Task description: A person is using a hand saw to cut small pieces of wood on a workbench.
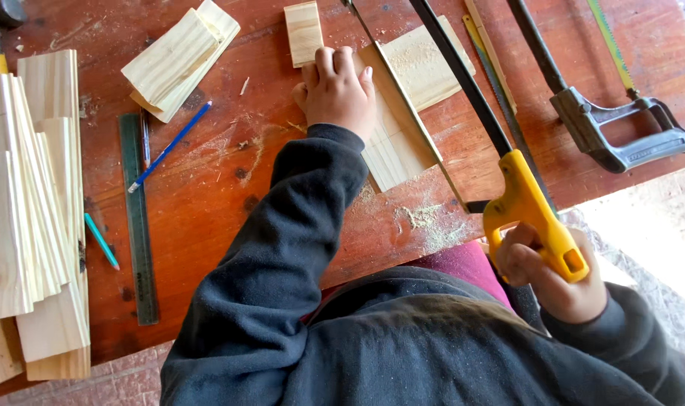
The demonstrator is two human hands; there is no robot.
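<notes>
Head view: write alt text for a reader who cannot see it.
A person's right hand grips a yellow-handled hacksaw, its blade on a pale wood board that the left hand presses onto a reddish workbench. Stacked boards, a ruler, pencils and a grey saw lie around.

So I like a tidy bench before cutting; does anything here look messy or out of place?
Sawdust lies scattered near the table edge by the board being cut. A second saw lies loose at the right, and wood offcuts are piled crookedly. Nothing looks damaged.
</notes>
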